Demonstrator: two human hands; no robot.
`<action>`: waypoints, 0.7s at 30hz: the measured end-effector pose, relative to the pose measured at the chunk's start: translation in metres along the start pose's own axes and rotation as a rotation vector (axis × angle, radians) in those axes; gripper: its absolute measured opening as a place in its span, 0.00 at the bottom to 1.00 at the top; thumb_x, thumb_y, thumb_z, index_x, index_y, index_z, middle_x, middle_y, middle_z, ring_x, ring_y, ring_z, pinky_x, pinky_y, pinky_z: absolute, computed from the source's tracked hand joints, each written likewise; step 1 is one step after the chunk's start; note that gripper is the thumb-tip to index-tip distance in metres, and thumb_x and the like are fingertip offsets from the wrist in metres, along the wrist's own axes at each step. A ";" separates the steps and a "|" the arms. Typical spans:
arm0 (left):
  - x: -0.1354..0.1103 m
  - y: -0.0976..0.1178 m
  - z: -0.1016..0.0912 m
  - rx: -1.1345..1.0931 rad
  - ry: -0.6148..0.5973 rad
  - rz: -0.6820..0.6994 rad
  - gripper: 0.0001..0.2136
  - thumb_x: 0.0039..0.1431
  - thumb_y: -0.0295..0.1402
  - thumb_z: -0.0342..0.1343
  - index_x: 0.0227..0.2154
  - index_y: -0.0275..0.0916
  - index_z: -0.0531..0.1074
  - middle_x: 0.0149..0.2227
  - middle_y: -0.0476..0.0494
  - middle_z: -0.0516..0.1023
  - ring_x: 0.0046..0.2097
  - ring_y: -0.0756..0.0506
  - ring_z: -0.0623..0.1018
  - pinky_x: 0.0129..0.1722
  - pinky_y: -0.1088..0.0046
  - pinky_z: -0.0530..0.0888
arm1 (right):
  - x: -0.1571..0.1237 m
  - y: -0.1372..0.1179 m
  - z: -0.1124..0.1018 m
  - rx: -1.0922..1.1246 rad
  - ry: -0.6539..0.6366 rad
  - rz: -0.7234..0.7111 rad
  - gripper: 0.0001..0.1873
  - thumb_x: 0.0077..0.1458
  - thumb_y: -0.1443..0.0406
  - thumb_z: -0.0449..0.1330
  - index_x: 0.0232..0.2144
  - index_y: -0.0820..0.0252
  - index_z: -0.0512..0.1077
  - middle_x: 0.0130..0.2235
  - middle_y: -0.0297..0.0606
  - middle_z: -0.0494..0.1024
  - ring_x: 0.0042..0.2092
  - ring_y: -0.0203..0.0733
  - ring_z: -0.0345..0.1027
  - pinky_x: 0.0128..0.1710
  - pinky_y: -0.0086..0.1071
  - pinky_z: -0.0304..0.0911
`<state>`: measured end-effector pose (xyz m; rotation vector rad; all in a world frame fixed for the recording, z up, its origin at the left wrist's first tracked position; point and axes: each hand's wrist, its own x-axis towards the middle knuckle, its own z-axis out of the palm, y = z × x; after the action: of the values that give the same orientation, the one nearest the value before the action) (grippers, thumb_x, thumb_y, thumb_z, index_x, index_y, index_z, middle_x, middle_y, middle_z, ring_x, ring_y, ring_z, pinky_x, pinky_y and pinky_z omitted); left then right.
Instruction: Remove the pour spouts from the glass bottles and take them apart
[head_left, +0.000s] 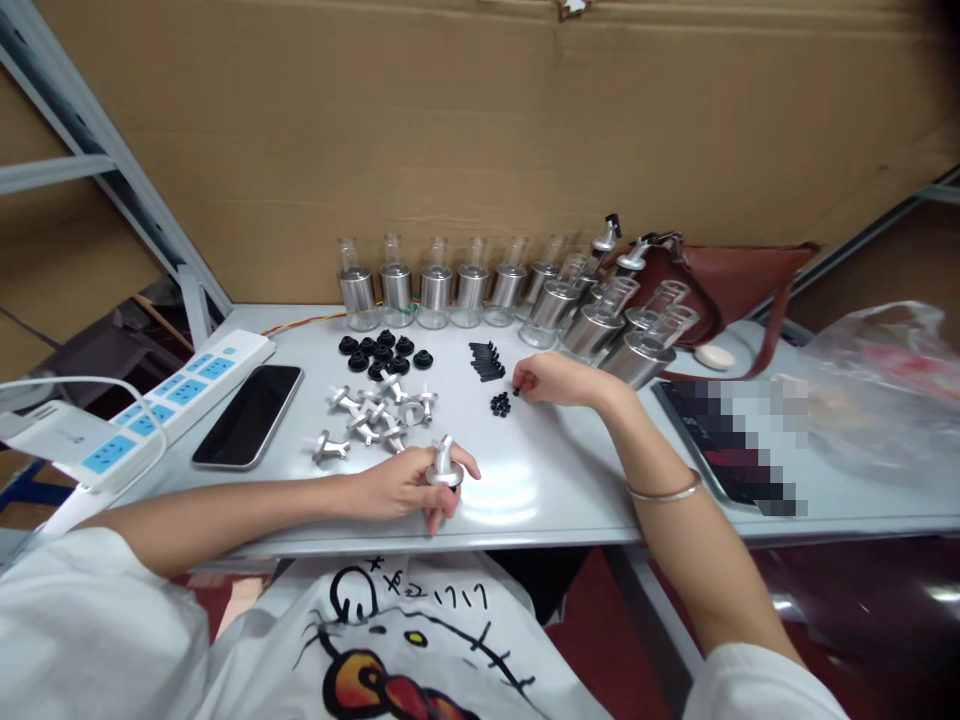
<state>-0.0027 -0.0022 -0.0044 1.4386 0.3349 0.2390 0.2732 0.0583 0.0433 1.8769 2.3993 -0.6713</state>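
My left hand (pixel 409 485) rests near the table's front edge, fingers closed round a silver metal spout cap (pixel 445 466). My right hand (pixel 551 380) reaches to mid-table and pinches a tiny black piece beside a small cluster of black beads (pixel 500 404). Between the hands lies a heap of silver spout caps (pixel 375 410). Behind that sit black rubber rings (pixel 384 353) and a bundle of thin black sticks (pixel 486 361). A row of glass bottles with steel sleeves (pixel 435 285) lines the back, and more bottles (pixel 611 325) lie tilted at the right.
A black phone (pixel 249 414) and a white power strip (pixel 161 400) lie at the left of the grey table (pixel 540 490). A brown bag (pixel 731 280), a clear plastic bag (pixel 877 380) and a cardboard wall (pixel 480 130) stand behind.
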 end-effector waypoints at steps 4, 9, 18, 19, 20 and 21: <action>0.000 -0.002 -0.001 -0.020 -0.012 0.012 0.24 0.55 0.52 0.57 0.46 0.38 0.63 0.28 0.51 0.70 0.24 0.53 0.74 0.25 0.78 0.70 | 0.000 -0.003 0.001 0.026 -0.007 -0.013 0.13 0.42 0.76 0.59 0.31 0.61 0.77 0.32 0.39 0.80 0.34 0.42 0.73 0.35 0.30 0.65; 0.000 -0.001 -0.001 -0.005 -0.010 0.027 0.24 0.55 0.51 0.57 0.45 0.38 0.64 0.28 0.50 0.71 0.24 0.53 0.74 0.24 0.78 0.70 | -0.003 -0.012 0.000 0.070 -0.068 -0.048 0.13 0.42 0.75 0.60 0.32 0.60 0.76 0.32 0.37 0.80 0.35 0.42 0.73 0.37 0.31 0.66; -0.001 -0.001 -0.001 -0.010 -0.007 0.023 0.25 0.54 0.52 0.57 0.45 0.38 0.64 0.28 0.50 0.70 0.24 0.53 0.74 0.24 0.78 0.71 | -0.011 -0.019 -0.003 0.101 -0.124 -0.119 0.21 0.42 0.75 0.59 0.43 0.63 0.72 0.37 0.40 0.77 0.37 0.41 0.70 0.36 0.29 0.65; 0.000 -0.001 -0.001 -0.008 -0.005 0.023 0.25 0.54 0.52 0.57 0.45 0.38 0.64 0.28 0.51 0.70 0.24 0.53 0.74 0.25 0.78 0.71 | -0.010 -0.020 -0.003 0.106 -0.130 -0.117 0.21 0.43 0.74 0.59 0.43 0.64 0.72 0.36 0.39 0.77 0.37 0.41 0.70 0.37 0.30 0.65; 0.000 -0.001 -0.001 -0.006 -0.007 0.023 0.25 0.54 0.52 0.57 0.45 0.38 0.64 0.28 0.51 0.70 0.24 0.53 0.74 0.25 0.78 0.71 | -0.010 -0.021 -0.002 0.105 -0.127 -0.109 0.21 0.43 0.73 0.60 0.43 0.64 0.72 0.35 0.39 0.77 0.36 0.41 0.70 0.36 0.30 0.65; 0.000 -0.001 -0.001 -0.006 -0.010 0.022 0.25 0.54 0.52 0.57 0.45 0.38 0.64 0.28 0.51 0.71 0.24 0.53 0.74 0.25 0.78 0.71 | -0.009 -0.022 -0.002 0.099 -0.122 -0.101 0.21 0.43 0.73 0.59 0.43 0.64 0.72 0.35 0.39 0.77 0.35 0.40 0.69 0.36 0.30 0.64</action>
<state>-0.0027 -0.0013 -0.0053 1.4376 0.3100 0.2508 0.2558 0.0465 0.0547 1.7022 2.4382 -0.9003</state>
